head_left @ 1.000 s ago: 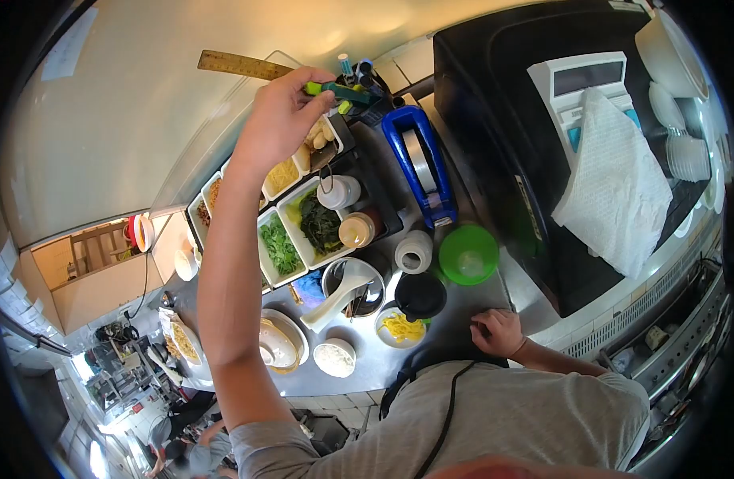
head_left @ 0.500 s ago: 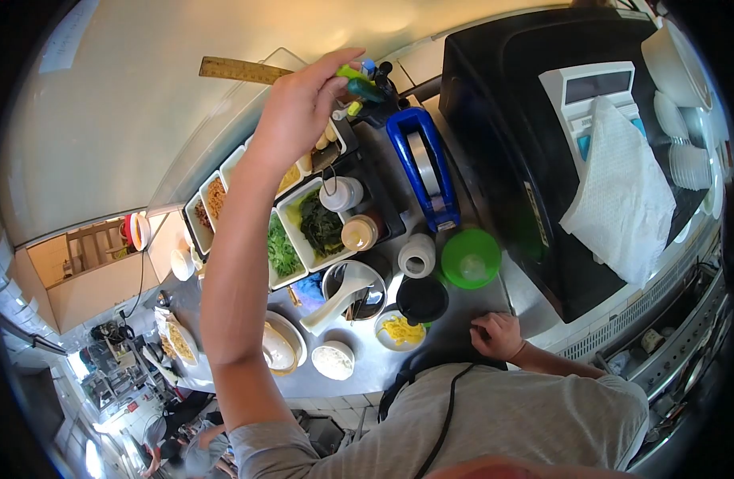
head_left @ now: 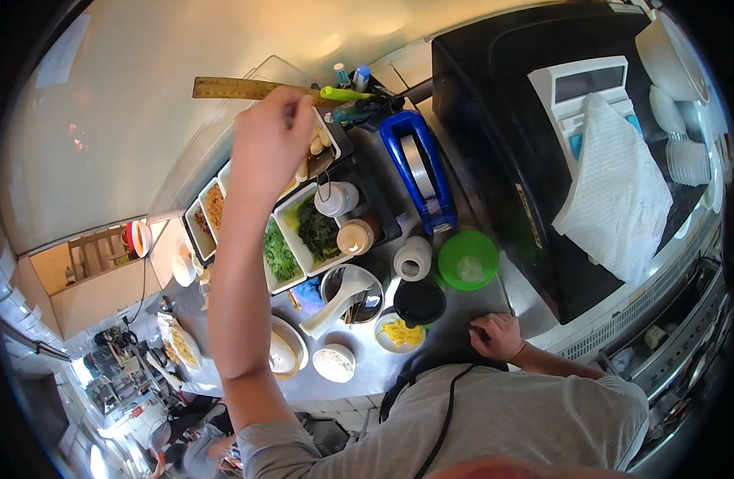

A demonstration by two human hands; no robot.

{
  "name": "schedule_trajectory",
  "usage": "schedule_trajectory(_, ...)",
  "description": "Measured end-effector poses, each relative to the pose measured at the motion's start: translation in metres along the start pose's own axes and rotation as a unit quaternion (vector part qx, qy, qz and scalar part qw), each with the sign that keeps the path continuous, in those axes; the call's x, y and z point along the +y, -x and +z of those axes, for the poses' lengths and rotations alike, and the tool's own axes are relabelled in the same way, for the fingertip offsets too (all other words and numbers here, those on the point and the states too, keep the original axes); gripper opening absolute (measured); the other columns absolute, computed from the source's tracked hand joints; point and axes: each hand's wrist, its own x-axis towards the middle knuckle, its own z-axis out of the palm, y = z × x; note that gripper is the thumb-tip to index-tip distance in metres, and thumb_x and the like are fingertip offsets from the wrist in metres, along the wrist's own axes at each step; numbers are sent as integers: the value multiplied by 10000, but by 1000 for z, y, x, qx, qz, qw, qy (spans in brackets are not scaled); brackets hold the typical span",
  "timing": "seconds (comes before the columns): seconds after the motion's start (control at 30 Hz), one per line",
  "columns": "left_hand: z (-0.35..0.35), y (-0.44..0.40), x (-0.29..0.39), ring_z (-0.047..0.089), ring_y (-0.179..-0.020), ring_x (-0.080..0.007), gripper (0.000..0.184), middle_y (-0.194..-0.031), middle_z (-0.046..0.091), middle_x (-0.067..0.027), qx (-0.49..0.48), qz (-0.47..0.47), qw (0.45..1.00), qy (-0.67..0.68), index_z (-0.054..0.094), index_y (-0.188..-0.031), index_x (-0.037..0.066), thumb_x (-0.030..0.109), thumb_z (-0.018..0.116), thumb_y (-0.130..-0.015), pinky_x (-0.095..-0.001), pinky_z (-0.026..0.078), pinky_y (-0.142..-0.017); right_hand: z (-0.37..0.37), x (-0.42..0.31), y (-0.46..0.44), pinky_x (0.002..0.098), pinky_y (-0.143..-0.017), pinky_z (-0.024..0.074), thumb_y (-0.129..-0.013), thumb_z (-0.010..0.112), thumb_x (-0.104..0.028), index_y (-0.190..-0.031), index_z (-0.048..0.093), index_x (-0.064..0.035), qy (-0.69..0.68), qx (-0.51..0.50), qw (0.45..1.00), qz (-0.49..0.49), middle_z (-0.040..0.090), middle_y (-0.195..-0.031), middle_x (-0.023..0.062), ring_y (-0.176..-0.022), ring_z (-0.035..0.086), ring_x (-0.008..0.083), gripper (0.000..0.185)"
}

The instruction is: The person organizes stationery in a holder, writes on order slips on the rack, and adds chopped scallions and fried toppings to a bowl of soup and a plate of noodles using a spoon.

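Note:
My left hand is raised over the food trays, fingers curled in; whatever it may hold is hidden. Just behind it a wooden ruler sticks out sideways near the pen holder. A yellow-green marker and several other pens stand in that holder, a short gap from my fingers. Beside the holder is a blue tape dispenser. My right hand rests with curled fingers at the counter's near edge, close to a green round container and a black lid-like disc.
White trays hold chopped greens and dark leaves. Squeeze bottles, a pot with a white ladle, a bowl of yellow strips and a white bowl crowd the counter. On the right stands a black box with a device on it.
My left hand has drawn back left and downward from the pen holder, and its fingers have left the pens. The ruler has shifted slightly in view. My right hand stays put.

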Motion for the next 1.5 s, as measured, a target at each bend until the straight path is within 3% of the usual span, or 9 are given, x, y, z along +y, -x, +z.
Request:
schedule_trajectory(0.07,-20,-4,8,738,-767,-186,337,-1004,789,-193,-90,-243,951,-167,708,-1233,-34,233,711,-1027,-327,572,-732,1,0,1,379,-557,510,-796,808,-120,-1028,661,-126,4,-1,1000,1,624,-730,11,-589,639,229,274)
schedule_trajectory(0.17,-19,-7,-12,784,-831,-271,389,-980,789,-206,8,-271,960,-77,731,-1138,-60,300,730,-992,-384,598,-761,2,1,2,378,-559,511,-790,812,-125,-1018,672,-130,8,-2,1000,1,622,-735,7,-597,640,226,268)
schedule_trajectory(0.37,21,-22,-43,779,-888,-166,386,-982,780,-175,82,-89,948,293,711,-1130,-83,296,692,-1056,-298,614,-771,2,1,2,376,-557,511,-789,815,-128,-1015,675,-131,7,-4,1000,4,620,-737,5,-596,640,223,266)
schedule_trajectory(0.5,27,-34,-27,778,-890,-187,361,-1003,768,-163,64,-71,956,278,685,-1180,-64,280,675,-1072,-297,618,-801,0,0,1,372,-551,509,-797,813,-124,-1020,671,-124,2,-2,1000,3,623,-738,7,-593,639,222,265)
schedule_trajectory(0.73,32,-13,-16,609,-1329,-279,776,-1352,675,-161,-102,-47,965,237,506,-1502,30,327,884,-893,-451,494,-1119,1,0,3,367,-573,540,-807,808,-134,-1007,671,-120,0,-9,1000,13,638,-766,21,-623,664,223,243)
schedule_trajectory(1.03,55,-20,-28,670,-1171,-417,771,-1247,697,-206,-49,61,997,-24,589,-1341,73,170,966,-675,-474,546,-1021,0,2,3,369,-587,548,-813,803,-149,-1009,671,-120,15,-17,1000,6,640,-770,24,-631,668,229,238)
schedule_trajectory(1.23,62,-44,-48,671,-1115,-418,656,-1135,730,-187,-128,-39,989,-67,683,-1218,83,209,959,-637,-491,553,-983,0,0,1,374,-586,543,-815,802,-147,-1005,674,-120,9,-14,1000,11,634,-759,21,-630,666,230,230)
schedule_trajectory(1.43,73,-54,-65,733,-871,-310,373,-944,770,-149,53,83,985,-139,769,-1079,52,230,901,-779,-404,575,-835,0,0,4,373,-581,536,-818,804,-150,-1004,675,-121,14,-14,1000,13,636,-766,21,-628,662,231,228)
schedule_trajectory(1.5,67,-53,-58,715,-822,-263,355,-906,767,-123,8,2,998,-59,767,-1075,44,255,891,-818,-375,564,-812,-1,-1,3,376,-582,537,-814,805,-151,-1011,674,-122,17,-13,1000,14,639,-775,23,-633,664,232,238)
